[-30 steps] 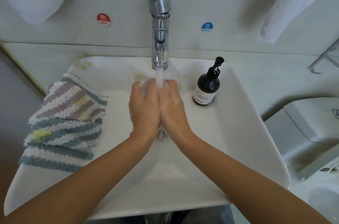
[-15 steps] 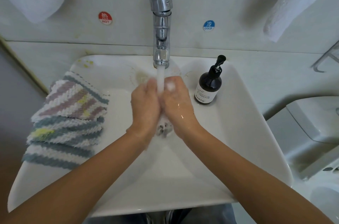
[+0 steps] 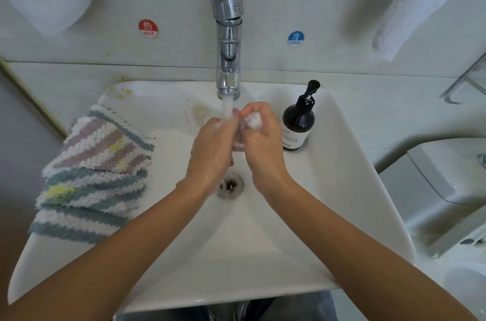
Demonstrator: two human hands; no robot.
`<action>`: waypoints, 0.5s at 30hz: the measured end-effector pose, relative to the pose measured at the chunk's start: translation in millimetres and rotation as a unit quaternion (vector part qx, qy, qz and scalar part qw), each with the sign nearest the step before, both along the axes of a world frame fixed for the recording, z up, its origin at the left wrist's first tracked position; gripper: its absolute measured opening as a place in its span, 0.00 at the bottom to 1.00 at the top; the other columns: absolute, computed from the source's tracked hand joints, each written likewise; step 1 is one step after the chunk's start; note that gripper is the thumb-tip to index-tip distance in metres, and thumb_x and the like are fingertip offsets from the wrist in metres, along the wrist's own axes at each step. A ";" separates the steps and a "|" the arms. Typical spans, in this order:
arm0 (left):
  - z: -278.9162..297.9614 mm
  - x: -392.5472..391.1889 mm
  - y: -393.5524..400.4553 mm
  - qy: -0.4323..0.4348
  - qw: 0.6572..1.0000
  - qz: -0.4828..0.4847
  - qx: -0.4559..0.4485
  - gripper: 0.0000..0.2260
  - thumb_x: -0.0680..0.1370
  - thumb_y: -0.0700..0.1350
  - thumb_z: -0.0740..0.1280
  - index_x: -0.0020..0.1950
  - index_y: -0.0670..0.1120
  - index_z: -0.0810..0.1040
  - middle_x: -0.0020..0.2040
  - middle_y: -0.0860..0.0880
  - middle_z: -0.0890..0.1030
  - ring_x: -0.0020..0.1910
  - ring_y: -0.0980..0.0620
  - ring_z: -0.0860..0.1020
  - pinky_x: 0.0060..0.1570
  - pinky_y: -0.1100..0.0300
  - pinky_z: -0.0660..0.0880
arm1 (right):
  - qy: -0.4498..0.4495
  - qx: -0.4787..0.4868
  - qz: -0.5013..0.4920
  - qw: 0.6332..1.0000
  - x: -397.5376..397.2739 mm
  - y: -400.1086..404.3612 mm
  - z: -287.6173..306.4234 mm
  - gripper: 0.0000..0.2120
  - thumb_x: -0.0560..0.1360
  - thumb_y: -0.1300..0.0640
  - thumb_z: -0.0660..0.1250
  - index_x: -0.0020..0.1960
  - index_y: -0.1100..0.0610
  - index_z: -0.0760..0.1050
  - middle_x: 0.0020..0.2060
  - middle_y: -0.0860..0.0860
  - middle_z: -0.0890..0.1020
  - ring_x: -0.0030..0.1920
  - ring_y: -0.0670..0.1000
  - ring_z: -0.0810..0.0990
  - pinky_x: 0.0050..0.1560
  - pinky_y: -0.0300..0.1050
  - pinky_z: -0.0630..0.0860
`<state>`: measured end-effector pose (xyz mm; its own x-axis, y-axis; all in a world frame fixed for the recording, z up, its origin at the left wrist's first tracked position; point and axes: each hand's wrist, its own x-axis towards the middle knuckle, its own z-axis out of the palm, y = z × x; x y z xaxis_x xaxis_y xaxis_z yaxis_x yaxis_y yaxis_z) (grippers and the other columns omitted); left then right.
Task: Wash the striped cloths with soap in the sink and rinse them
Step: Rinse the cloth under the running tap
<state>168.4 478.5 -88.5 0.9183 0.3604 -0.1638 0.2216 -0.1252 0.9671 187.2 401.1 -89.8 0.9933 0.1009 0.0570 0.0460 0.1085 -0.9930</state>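
1. A stack of fluffy striped cloths (image 3: 94, 173), grey-blue, mauve and white, lies on the left rim of the white ceramic sink (image 3: 342, 189), left of the chrome tap (image 3: 228, 39).
2. Under the tap's running water, the left hand (image 3: 213, 149) and right hand (image 3: 263, 141) clench a small sudsy cloth wad (image 3: 252, 120).
3. The stack's long axis runs toward the person; the left hand is nearer it.

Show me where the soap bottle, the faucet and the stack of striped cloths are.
soap bottle (image 3: 297, 124): head view, on its dark body above the label.
faucet (image 3: 228, 44): head view, on the chrome upright column.
stack of striped cloths (image 3: 97, 170): head view, on the middle cloth.
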 end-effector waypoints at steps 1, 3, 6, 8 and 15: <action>-1.3 -1.3 -0.6 -0.013 1.000 0.014 -0.024 0.17 0.76 0.63 0.62 0.43 0.50 0.77 0.29 0.55 0.78 0.28 0.55 0.74 0.32 0.58 0.71 | 0.001 0.003 -0.004 1.000 -0.9 -0.1 1.1 0.09 0.77 0.70 0.59 0.48 0.56 0.70 0.38 0.52 0.76 0.33 0.48 0.75 0.30 0.41 0.73; -2.7 -4.9 -1.8 -0.039 0.997 0.046 -0.055 0.10 0.75 0.58 0.66 0.47 0.52 0.76 0.30 0.57 0.79 0.29 0.58 0.76 0.31 0.60 0.73 | 0.032 0.022 0.002 0.999 -0.5 1.5 0.6 0.09 0.74 0.65 0.62 0.52 0.54 0.72 0.41 0.51 0.77 0.35 0.46 0.77 0.33 0.40 0.74; 1.4 -6.7 -2.2 -0.081 0.994 0.059 -0.050 0.06 0.76 0.46 0.67 0.49 0.56 0.73 0.37 0.54 0.80 0.33 0.58 0.79 0.27 0.68 0.72 | 0.095 0.032 0.024 0.995 2.1 1.7 1.4 0.16 0.71 0.54 0.64 0.58 0.51 0.76 0.47 0.50 0.78 0.40 0.49 0.80 0.31 0.40 0.75; 2.5 -6.5 -0.2 -0.104 0.991 0.058 -0.057 0.11 0.75 0.40 0.66 0.49 0.56 0.71 0.43 0.53 0.80 0.38 0.58 0.79 0.31 0.68 0.73 | 0.079 -0.030 0.027 0.996 4.3 2.8 -0.9 0.12 0.77 0.50 0.62 0.58 0.50 0.78 0.49 0.48 0.81 0.49 0.52 0.82 0.46 0.50 0.81; 3.3 -6.3 2.9 -0.147 0.984 0.037 -0.093 0.24 0.71 0.26 0.60 0.62 0.47 0.70 0.46 0.49 0.79 0.36 0.58 0.80 0.30 0.67 0.74 | 0.038 -0.090 0.042 0.994 1.8 2.7 -2.1 0.08 0.77 0.48 0.66 0.55 0.42 0.76 0.39 0.45 0.84 0.40 0.45 0.84 0.41 0.44 0.81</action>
<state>162.1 481.4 -85.3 0.9080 0.4175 0.0363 -0.0698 0.0654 0.9954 189.1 403.8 -92.0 0.9815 0.1862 -0.0452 -0.0323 -0.0717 -0.9969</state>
